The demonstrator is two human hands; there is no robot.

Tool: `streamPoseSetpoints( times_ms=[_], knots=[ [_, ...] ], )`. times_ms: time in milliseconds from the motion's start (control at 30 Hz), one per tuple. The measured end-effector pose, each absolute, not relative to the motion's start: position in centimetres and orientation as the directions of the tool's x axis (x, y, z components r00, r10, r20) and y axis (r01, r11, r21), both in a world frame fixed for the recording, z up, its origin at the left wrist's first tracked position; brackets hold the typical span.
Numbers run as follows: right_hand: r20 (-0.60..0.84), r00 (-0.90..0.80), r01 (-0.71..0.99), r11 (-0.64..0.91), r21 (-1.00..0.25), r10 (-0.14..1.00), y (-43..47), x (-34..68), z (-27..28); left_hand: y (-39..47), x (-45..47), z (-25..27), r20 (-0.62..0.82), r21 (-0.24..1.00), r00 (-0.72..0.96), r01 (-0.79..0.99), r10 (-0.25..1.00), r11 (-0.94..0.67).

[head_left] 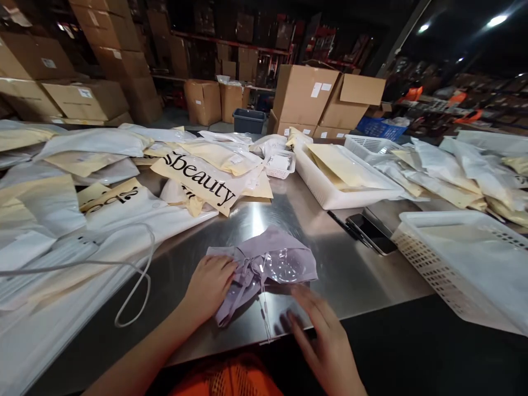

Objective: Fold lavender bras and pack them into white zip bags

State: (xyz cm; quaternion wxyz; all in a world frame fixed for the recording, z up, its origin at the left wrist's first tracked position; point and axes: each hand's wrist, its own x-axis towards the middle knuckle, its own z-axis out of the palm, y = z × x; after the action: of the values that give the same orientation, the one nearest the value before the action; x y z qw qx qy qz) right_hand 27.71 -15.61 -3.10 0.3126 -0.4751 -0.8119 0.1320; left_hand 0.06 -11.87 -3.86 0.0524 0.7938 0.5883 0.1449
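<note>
A lilac fabric garment (264,258) lies crumpled on the steel table in front of me, with thin drawstrings at its middle and a shiny, see-through-looking area on its right half. One pale cord hangs from it towards the table's front edge. My left hand (212,283) is over the garment's left side, its fingers together and bent onto the fabric; the thumb is hidden. Just below the garment's right edge, my right hand (319,330) has its thumb and fingers apart, slightly blurred, with nothing visible in it.
Several white and cream mailer bags (202,181) heap up on the left, crossed by a looped white cable (148,269). A phone (373,234) and a black pen (340,223) lie to the right, between white plastic baskets (433,269). Cardboard boxes (303,96) stand behind the table.
</note>
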Motion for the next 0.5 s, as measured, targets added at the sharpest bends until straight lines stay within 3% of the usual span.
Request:
streamPoseSetpoints(
  times_ms=[100, 167, 300, 400, 500],
  knots=[
    [0.47, -0.467, 0.791, 0.592, -0.157, 0.749, -11.5, 27.9, -3.4, -12.6, -1.5, -3.9, 0.268, 0.32, 0.091, 0.931, 0.959, -0.178],
    [0.45, -0.515, 0.781, 0.616, -0.106, 0.73, -10.2, 28.6, -3.4, -13.0, -2.9, -3.9, 0.31, 0.376, -0.096, 0.926, 0.946, -0.03],
    [0.478, -0.499, 0.691, 0.664, -0.285, 0.723, -11.0, 32.3, -0.5, -13.8, -5.3, -4.2, 0.274, 0.575, -0.417, 0.794, 0.867, 0.2],
    [0.663, -0.185, 0.723, 0.558, -0.408, 0.725, -11.9, 35.6, 2.0, -14.2, -6.4, -4.4, 0.17, 0.716, -0.564, 0.634, 0.808, 0.292],
    [0.79, 0.054, 0.817, 0.429, -0.387, 0.61, -10.6, 38.7, 2.1, -14.6, -6.8, -4.5, 0.066, 0.76, -0.587, 0.554, 0.807, 0.34]
  ],
)
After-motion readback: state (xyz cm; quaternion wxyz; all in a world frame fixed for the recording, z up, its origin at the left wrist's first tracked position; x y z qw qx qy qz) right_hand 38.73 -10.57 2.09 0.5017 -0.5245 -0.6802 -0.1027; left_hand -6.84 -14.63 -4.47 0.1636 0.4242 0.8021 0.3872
